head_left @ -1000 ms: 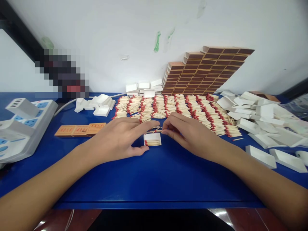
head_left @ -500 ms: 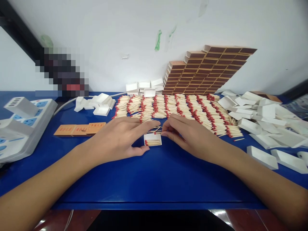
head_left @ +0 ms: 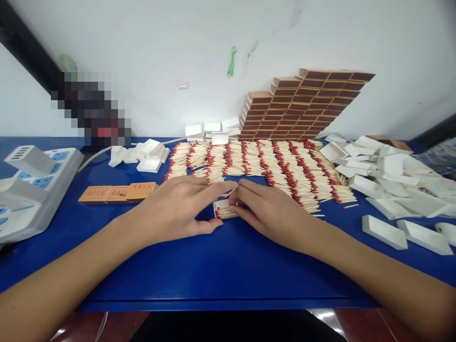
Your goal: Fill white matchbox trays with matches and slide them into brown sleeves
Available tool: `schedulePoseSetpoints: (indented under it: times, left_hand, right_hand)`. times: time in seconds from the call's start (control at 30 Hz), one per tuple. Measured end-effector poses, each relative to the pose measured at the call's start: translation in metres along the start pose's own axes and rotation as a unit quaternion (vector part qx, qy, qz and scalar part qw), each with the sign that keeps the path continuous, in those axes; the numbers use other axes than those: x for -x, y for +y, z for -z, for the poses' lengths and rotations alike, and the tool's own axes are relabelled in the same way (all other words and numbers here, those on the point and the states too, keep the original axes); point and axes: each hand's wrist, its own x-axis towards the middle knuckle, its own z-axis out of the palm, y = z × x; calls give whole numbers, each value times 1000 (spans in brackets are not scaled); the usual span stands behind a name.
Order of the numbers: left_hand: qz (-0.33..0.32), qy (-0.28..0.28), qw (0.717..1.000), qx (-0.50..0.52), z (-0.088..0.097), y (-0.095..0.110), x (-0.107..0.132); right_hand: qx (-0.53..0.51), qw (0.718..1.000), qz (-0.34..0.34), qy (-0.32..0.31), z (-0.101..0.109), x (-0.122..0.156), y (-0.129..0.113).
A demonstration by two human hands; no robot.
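Observation:
A small white matchbox tray with red-tipped matches in it lies on the blue table. My left hand rests beside the tray's left end, thumb against its near corner, forefinger stretched over its far side. My right hand covers the tray's right part, its fingers pinched together on matches over the tray. Just behind the hands runs a long spread of red-tipped matches.
A white power strip sits at the far left, orange matchboxes beside it. Empty white trays pile up on the right, a few more at the back left. Brown box sleeves are stacked against the wall.
My right hand slid left over the tray, now covering its right half. My left hand has hardly moved.

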Motion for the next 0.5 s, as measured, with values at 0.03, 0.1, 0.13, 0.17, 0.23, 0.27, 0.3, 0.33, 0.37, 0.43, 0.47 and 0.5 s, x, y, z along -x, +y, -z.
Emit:
schedulePoseSetpoints:
  times: [0.03,0.1,0.13,0.17,0.23,0.27,0.3,0.33,0.37,0.43,0.47,0.5]
  left_hand:
    - [-3,2,1000,2,0,0,0]
    - [-7,6,1000,7,0,0,0]
    - [-5,7,1000,8,0,1,0]
    - [-1,3,1000,9,0,1,0]
    - [8,-6,1000,11,2,1,0]
    - [12,-10,1000,14,2,2,0]
    - [15,-13,1000,17,3,2,0]
    - [16,-14,1000,21,3,2,0]
    - [17,-14,999,25,4,3,0]
    - [21,-18,999,30,4,3,0]
    - [23,-21,999,32,4,3,0]
    - [24,-24,999,34,4,4,0]
  right_hand:
    - [-2,1000,-3,-3,0,0,0]
    - [-19,1000,-5,-7,1,0,-1]
    - [-33,999,-6,-6,2,1,0]
    - [-46,999,-8,0,3,1,1]
    - [-54,998,-21,23,6,0,5]
    - [-46,998,-32,37,8,0,8]
    - [-34,998,-42,45,9,-1,11]
    - [-21,997,-51,47,9,-1,15]
    - [-13,998,-55,41,9,-2,19]
    - [-14,998,-57,19,8,-3,27]
    - [-19,998,-54,8,6,-4,29]
    - [-26,998,-50,0,4,-5,31]
